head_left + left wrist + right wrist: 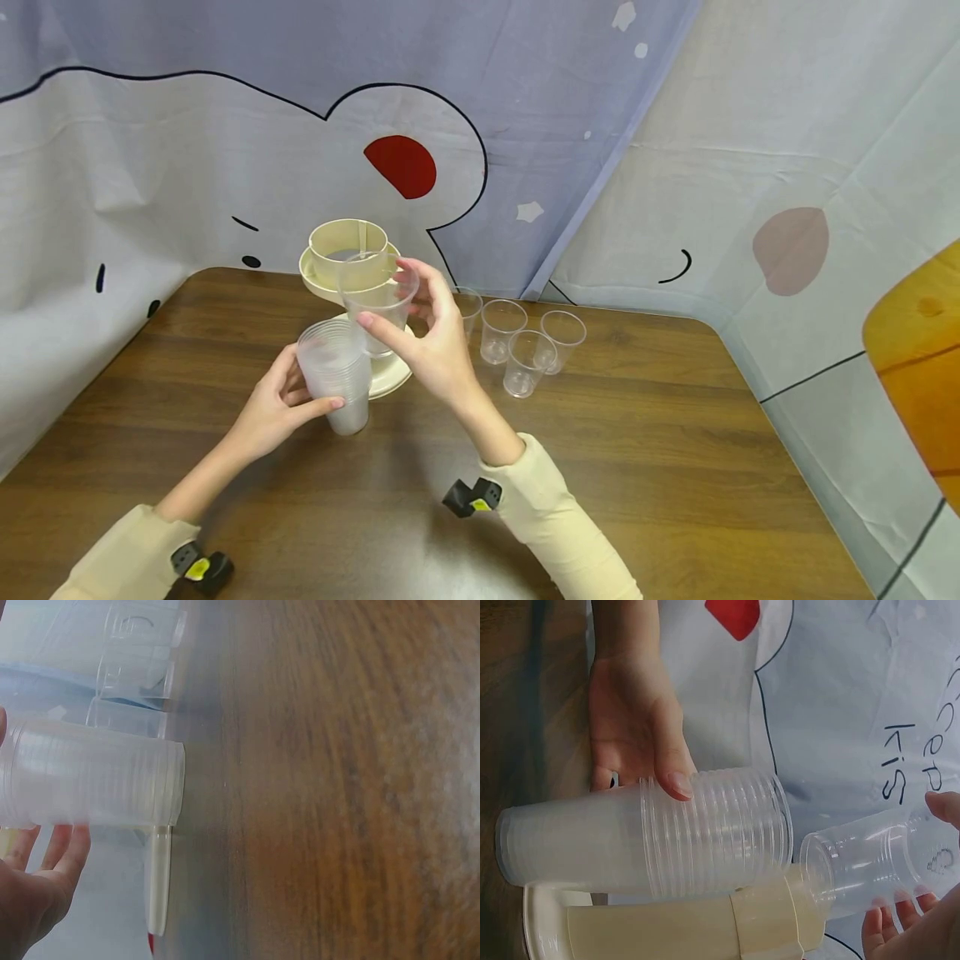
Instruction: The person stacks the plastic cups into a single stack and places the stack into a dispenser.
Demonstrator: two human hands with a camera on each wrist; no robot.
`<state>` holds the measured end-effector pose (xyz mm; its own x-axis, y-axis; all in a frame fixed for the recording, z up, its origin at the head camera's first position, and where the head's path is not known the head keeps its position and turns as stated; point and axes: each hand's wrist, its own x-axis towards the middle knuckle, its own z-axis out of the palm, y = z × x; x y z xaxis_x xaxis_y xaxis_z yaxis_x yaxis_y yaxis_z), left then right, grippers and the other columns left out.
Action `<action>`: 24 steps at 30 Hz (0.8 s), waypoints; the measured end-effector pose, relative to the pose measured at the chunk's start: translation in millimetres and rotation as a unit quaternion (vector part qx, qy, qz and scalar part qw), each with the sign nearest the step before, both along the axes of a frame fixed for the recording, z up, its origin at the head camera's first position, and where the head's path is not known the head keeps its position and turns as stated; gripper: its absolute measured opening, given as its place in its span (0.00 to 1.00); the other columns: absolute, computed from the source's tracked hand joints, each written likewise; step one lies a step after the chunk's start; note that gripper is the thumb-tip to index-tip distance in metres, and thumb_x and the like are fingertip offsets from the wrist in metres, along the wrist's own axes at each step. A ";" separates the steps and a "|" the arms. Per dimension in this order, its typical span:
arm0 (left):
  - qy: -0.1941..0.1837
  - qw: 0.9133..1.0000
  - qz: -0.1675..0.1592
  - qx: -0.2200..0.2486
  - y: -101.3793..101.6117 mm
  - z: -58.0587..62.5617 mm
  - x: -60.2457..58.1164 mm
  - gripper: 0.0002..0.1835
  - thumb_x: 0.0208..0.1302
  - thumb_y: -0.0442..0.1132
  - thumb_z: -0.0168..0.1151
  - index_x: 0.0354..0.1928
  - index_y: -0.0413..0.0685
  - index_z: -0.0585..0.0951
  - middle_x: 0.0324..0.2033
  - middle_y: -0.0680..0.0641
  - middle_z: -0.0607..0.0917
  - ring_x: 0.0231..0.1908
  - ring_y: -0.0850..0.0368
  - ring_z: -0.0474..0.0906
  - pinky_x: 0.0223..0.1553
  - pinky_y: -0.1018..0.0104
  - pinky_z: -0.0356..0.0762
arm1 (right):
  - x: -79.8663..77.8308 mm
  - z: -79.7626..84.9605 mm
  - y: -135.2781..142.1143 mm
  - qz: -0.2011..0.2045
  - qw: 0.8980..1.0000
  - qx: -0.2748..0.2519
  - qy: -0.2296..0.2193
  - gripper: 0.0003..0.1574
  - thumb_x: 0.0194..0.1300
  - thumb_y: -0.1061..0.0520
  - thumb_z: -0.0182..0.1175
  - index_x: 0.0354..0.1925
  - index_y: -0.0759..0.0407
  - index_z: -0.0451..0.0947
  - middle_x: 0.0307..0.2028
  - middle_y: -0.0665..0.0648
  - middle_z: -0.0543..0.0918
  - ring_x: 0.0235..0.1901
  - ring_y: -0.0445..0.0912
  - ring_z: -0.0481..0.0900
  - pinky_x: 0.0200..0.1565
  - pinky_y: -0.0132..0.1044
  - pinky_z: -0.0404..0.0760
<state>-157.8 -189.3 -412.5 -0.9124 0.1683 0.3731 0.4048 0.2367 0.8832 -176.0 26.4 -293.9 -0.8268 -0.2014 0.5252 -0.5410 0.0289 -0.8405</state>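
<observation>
At eleven o'clock, the left hand (272, 407) grips nested plastic cups (340, 373), the right hand (433, 335) a single clear cup (369, 298). Over-squeezing could buckle either

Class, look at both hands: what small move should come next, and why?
Probably the right hand should set its single clear plastic cup upright beside the four standing cups: it is already apart from the nested stack in the left hand, and those four stand singly on the wooden table.

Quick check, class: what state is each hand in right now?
Left hand: holding a stack of nested plastic cups.
Right hand: holding a single clear plastic cup.
</observation>
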 end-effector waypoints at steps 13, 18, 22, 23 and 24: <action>-0.003 1.000 -0.003 0.005 0.9 -0.5 -0.4 0.39 0.53 0.26 0.70 0.65 0.43 0.61 0.51 0.67 0.75 0.50 0.76 0.75 0.46 0.79 0.79 | 1.4 -1.7 -6.0 0.036 0.999 -0.035 -0.017 0.41 0.54 0.67 0.67 0.64 0.63 0.62 0.58 0.68 0.71 0.57 0.58 0.73 0.59 0.39 0.76; -0.003 1.000 0.000 0.000 0.6 -0.9 -0.4 0.39 0.53 0.26 0.69 0.65 0.43 0.61 0.51 0.68 0.74 0.50 0.77 0.75 0.46 0.79 0.79 | 2.3 -3.0 -8.6 0.040 0.998 -0.038 -0.019 0.41 0.55 0.68 0.66 0.64 0.63 0.61 0.59 0.68 0.70 0.57 0.57 0.74 0.60 0.43 0.76; 0.000 1.000 0.000 -0.001 0.2 -0.8 -0.3 0.39 0.53 0.26 0.69 0.65 0.42 0.61 0.51 0.68 0.74 0.50 0.77 0.74 0.46 0.80 0.79 | 2.2 -4.0 -10.3 0.049 0.997 -0.048 -0.018 0.41 0.55 0.69 0.66 0.64 0.65 0.59 0.60 0.70 0.69 0.58 0.59 0.73 0.61 0.38 0.75; 0.000 1.000 0.000 -0.001 0.2 -0.7 -0.2 0.39 0.53 0.26 0.69 0.65 0.42 0.61 0.51 0.68 0.74 0.50 0.77 0.74 0.46 0.80 0.79 | 1.9 -4.2 -10.7 0.052 0.997 -0.052 -0.018 0.41 0.55 0.70 0.65 0.64 0.66 0.59 0.60 0.70 0.69 0.58 0.60 0.73 0.61 0.37 0.75; -0.001 1.000 -0.001 -0.001 0.1 -0.6 -0.2 0.39 0.53 0.26 0.69 0.66 0.42 0.61 0.52 0.68 0.74 0.50 0.77 0.74 0.46 0.80 0.79 | 1.6 -4.5 -11.2 0.055 0.997 -0.055 -0.017 0.41 0.55 0.71 0.65 0.63 0.66 0.59 0.60 0.71 0.69 0.59 0.61 0.72 0.61 0.36 0.75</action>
<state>-158.0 -189.2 -413.0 -0.9127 0.1708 0.3713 0.4039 0.2377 0.8834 -174.3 15.2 -298.4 -0.8204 -0.2342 0.5216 -0.5076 -0.1216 -0.8530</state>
